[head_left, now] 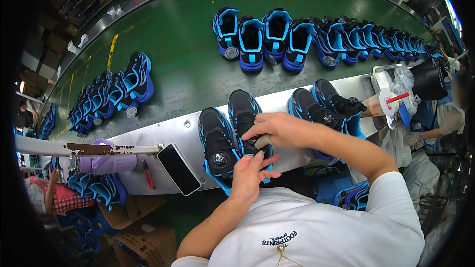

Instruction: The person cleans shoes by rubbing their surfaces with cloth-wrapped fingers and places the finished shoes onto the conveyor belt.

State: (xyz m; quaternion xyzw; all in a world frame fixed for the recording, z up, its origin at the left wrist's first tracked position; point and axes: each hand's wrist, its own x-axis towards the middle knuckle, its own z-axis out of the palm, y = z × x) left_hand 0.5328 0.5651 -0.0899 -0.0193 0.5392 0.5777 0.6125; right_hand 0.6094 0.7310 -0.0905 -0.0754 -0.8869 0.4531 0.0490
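Note:
A pair of black-and-blue sports shoes stands side by side on the metal ledge in front of me, toes pointing away. The left shoe (214, 132) has a round dial (219, 158) on its tongue. Over the right shoe (243, 106) my right hand (283, 127) is closed at the dial, which its fingers partly hide; a beige cover shows on a fingertip. My left hand (246, 174) lies at this shoe's collar, fingers stretched apart, with its thumb tip close to the dial. Another pair of the same shoes (309, 105) stands to the right, partly behind my right forearm.
Rows of matching shoes (250, 44) stand on the green table (183, 54) beyond the ledge (173, 128), at left and right. On the ledge lie a phone (179, 169) and a red-handled tool (148, 175), near a purple mug (109, 160). A tray (380, 75) with a cup is at right.

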